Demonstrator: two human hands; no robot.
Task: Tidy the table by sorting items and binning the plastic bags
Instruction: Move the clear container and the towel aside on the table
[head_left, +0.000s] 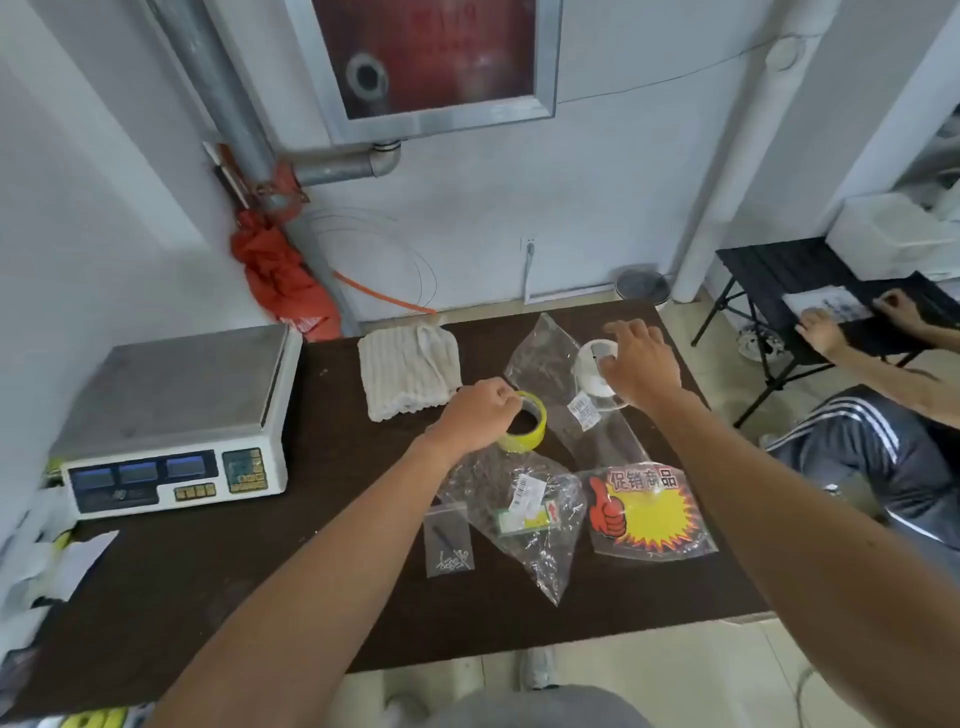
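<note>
Our left fingers (508, 399) are curled over the top rim of the yellow roll of adhesive tape (527, 434) and pinch its wall. The left hand (475, 410) comes at it from the near-left side. The roll sits on the dark brown worktop (208, 597) with its hole facing up.

Our right fingers (621, 332) are spread and arched over the white round plastic disc (592, 364), which lies beyond the roll and to its right. The thumb is at the disc's near edge. We cannot tell whether the right hand (644, 366) has closed on it.

Between roll and disc lies the long clear plastic bag with a white barcode label (550, 364). Its long axis runs from far-left to near-right, passing just beside the roll's right side, and the disc appears to rest on one edge of it. On the roll's near side, just under our left wrist, lies the crumpled clear plastic bag holding a green card (524, 514), its tail pointing away from the roll towards us.

We judge that the disc must come off the long bag before that bag can be lifted, and the right hand is the nearer one for it. The left hand is nearer the crumpled bag.
</note>
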